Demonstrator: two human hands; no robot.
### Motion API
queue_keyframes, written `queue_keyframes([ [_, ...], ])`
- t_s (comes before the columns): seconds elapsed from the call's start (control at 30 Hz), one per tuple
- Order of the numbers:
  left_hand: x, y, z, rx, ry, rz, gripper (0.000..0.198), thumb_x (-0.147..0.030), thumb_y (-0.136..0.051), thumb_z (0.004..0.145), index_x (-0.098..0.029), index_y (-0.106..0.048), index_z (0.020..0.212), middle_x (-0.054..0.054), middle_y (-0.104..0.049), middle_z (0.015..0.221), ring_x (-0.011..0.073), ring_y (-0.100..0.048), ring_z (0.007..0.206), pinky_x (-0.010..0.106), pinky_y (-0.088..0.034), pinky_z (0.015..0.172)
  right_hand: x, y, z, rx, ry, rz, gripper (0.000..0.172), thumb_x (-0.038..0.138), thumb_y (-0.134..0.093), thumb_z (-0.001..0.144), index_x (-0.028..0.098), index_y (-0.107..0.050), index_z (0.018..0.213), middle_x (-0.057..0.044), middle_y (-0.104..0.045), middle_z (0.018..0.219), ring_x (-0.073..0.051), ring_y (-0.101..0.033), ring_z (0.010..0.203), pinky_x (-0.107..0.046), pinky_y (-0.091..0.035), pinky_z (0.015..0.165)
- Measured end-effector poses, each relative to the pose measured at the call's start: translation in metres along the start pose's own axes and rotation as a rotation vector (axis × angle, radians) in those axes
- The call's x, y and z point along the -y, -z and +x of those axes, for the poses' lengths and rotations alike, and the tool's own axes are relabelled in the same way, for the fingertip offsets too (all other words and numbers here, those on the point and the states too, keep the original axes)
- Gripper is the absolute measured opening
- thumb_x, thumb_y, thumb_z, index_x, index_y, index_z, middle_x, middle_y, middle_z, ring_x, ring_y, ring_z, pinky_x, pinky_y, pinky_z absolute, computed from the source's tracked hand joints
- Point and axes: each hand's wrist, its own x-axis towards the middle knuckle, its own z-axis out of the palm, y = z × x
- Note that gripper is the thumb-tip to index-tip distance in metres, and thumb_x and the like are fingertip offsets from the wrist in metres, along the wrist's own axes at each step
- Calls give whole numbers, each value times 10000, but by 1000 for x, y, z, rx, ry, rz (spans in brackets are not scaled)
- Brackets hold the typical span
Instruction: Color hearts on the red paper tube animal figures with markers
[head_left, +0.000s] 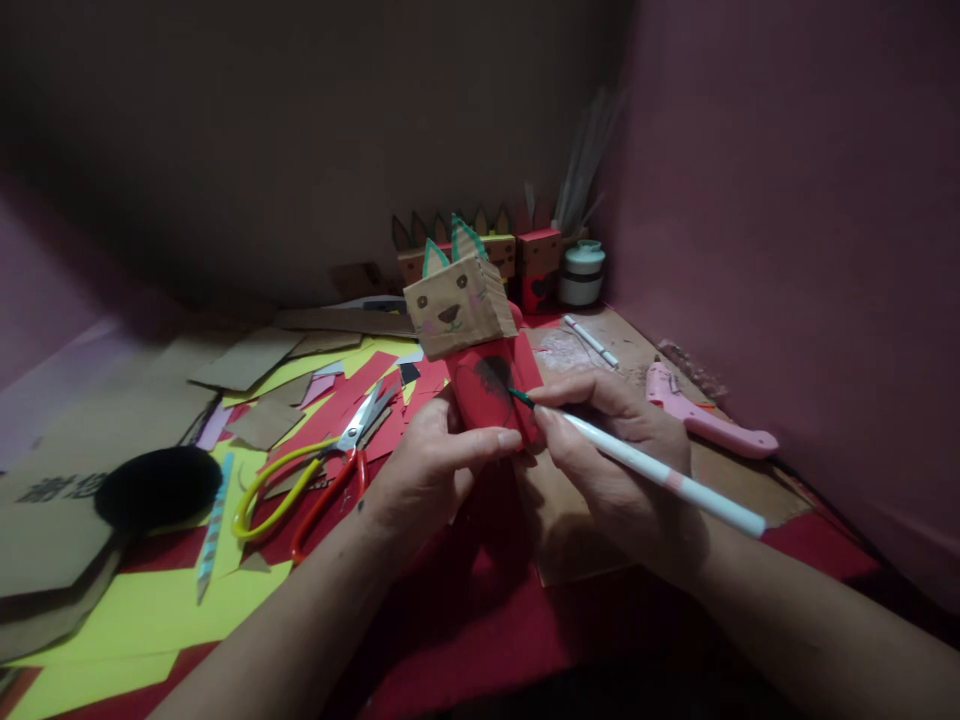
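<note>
My left hand (431,455) is closed around the lower part of a cardboard animal figure (454,312). The figure has a box-shaped brown head with a drawn face, two pointed ears edged in green, and a red body (472,400). On the front of that body is an outlined oval, partly filled with dark colour. Between thumb and fingers, my right hand (615,450) grips a white marker (660,472). Its dark green tip touches or nearly touches the red body beside the dark patch. The figure leans slightly to the left.
Scissors (349,440) with yellow and red handles lie left, among paper scraps, near a striped pencil (214,530) and a black round object (157,487). A pink glue gun (705,420) and another marker (591,342) lie right. Similar figures (538,255) and a jar (583,275) stand behind.
</note>
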Motion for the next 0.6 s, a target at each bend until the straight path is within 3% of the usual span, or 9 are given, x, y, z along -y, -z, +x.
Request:
queue_keyframes([
  [0.6,4,4,0,36,16,-4,302,-186,-862,712,-151,-730,981,78,-788,904,243,-743,845,366,-570,855,-2,-1,-3,23,21,9,32,208,-662,870,217,-693,873,-2,-701,763,-146,-643,646,-284,-515,586],
])
